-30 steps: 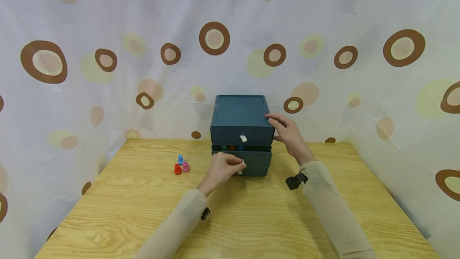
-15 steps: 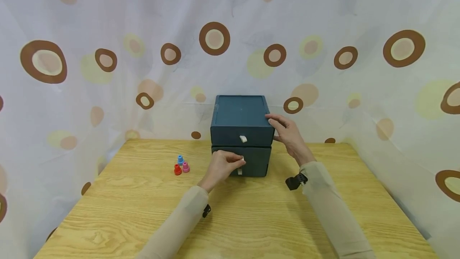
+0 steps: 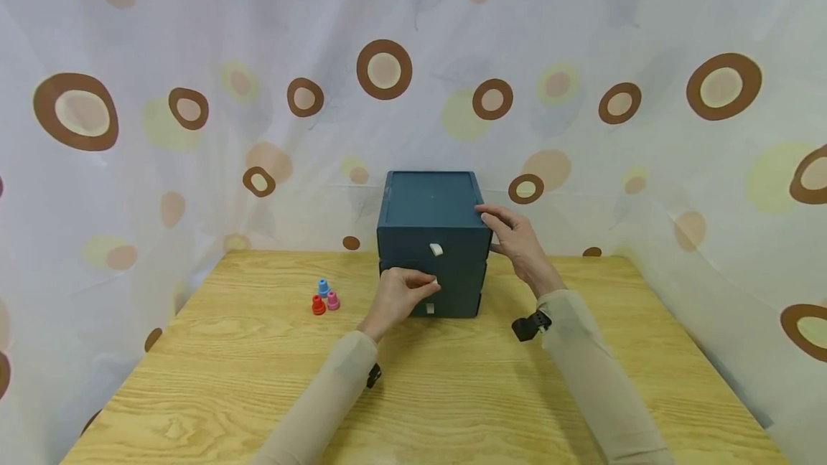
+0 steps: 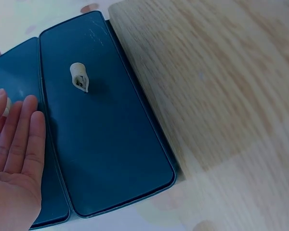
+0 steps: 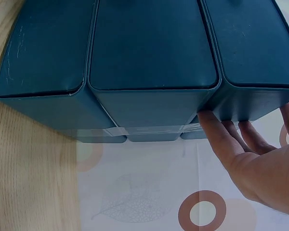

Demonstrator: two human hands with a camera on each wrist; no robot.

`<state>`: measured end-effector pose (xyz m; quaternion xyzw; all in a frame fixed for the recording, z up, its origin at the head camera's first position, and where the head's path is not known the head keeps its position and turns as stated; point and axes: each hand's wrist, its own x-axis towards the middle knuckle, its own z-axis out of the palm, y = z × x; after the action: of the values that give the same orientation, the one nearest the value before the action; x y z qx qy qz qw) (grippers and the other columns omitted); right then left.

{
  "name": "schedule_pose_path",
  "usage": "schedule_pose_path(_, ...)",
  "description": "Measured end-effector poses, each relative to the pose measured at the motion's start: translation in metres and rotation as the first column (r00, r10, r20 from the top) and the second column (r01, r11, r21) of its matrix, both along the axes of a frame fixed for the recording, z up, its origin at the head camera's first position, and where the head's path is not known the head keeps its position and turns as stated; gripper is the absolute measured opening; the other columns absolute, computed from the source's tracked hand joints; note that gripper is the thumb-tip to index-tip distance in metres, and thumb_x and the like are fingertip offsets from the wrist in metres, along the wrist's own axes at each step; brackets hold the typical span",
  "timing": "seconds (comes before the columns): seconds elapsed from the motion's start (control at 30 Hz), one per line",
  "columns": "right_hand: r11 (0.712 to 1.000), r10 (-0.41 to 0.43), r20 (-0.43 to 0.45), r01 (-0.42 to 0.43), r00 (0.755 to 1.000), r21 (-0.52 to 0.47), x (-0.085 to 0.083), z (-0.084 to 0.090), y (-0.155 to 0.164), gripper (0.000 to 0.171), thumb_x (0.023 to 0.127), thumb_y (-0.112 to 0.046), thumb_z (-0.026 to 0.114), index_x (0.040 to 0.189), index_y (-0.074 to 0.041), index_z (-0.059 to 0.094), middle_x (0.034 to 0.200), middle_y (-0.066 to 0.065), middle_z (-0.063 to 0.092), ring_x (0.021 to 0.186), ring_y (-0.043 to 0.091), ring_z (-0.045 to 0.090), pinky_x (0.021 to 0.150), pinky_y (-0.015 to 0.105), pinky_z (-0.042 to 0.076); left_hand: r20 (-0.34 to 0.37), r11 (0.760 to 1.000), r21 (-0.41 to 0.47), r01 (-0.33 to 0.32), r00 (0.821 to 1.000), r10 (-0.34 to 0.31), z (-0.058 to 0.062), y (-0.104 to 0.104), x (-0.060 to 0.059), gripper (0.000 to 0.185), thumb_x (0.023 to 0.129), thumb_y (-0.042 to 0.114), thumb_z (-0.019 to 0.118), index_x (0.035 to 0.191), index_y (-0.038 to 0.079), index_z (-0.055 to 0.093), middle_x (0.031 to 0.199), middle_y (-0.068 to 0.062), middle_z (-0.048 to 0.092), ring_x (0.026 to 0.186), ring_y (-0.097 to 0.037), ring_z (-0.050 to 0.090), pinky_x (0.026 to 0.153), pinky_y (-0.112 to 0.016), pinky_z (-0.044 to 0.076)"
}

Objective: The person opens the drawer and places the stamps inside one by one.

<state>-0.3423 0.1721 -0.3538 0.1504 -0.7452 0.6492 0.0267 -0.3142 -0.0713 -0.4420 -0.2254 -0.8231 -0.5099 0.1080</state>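
A dark teal unit of three stacked drawers [image 3: 431, 196] stands at the back of the table. My left hand [image 3: 392, 300] is at the middle drawer [image 3: 461, 282], pinching its small white pull tab [image 4: 7, 107] between thumb and fingers. That drawer's front lies about level with the others. At the unit's upper right edge, my right hand [image 3: 520, 244] touches the top and side with its fingers fairly straight. In the right wrist view its fingertips [image 5: 206, 115] press the side wall. White tabs also show on the top drawer [image 3: 413, 244] and bottom drawer [image 4: 120, 139].
Left of the unit, three small cone-shaped pieces stand together on the wooden table [image 3: 258, 379]: a red one [image 3: 319, 305], a blue one [image 3: 324, 288] and a pink one [image 3: 332, 301]. A patterned curtain [image 3: 413, 128] hangs directly behind the unit and along both sides.
The middle drawer, pulled partly out with coloured things visible inside, has slid back in, hiding its contents. My left hand has moved forward with its tab; my right hand has stayed in place.
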Motion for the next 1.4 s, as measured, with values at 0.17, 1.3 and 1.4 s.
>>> schedule_pose_path(0.17, 1.000, 0.000, 0.000, 0.000, 1.000, -0.005, 0.001, 0.000, 0.000, 0.044, 0.103, -0.034, 0.050, 0.142, -0.011, 0.051, 0.154, 0.010, 0.035, 0.147, 0.029, 0.027, 0.108, 0.061, 0.037, 0.012, 1.000, 0.003, 0.000, 1.000, 0.000, 0.000, 0.000, 0.000, 0.017, 0.087, 0.024, 0.076, 0.100, 0.016, 0.079, 0.099, -0.001, 0.076, 0.083, -0.009, 0.072, 0.071, -0.023, 0.058)
schedule_pose_path(1.3, 1.000, 0.006, 0.020, -0.006, 1.000, 0.013, -0.001, 0.001, 0.002, 0.046, 0.103, -0.034, 0.050, 0.143, -0.011, 0.050, 0.156, 0.009, 0.034, 0.148, 0.028, 0.025, 0.110, 0.061, 0.035, 0.271, 0.997, -0.070, -0.033, 0.961, 0.051, -0.016, -0.008, 0.012, 0.009, 0.089, 0.009, 0.071, 0.095, 0.006, 0.077, 0.094, -0.006, 0.074, 0.077, -0.012, 0.063, 0.064, -0.025, 0.051)
schedule_pose_path(1.4, 1.000, 0.004, 0.021, -0.004, 1.000, 0.012, -0.001, 0.002, 0.001, 0.046, 0.103, -0.034, 0.050, 0.143, -0.011, 0.050, 0.156, 0.009, 0.034, 0.148, 0.029, 0.025, 0.110, 0.061, 0.035, 0.257, 0.996, -0.078, -0.048, 0.964, 0.067, -0.016, -0.007, 0.012, 0.010, 0.088, 0.007, 0.072, 0.096, 0.006, 0.078, 0.096, -0.007, 0.074, 0.080, -0.013, 0.066, 0.065, -0.025, 0.052)
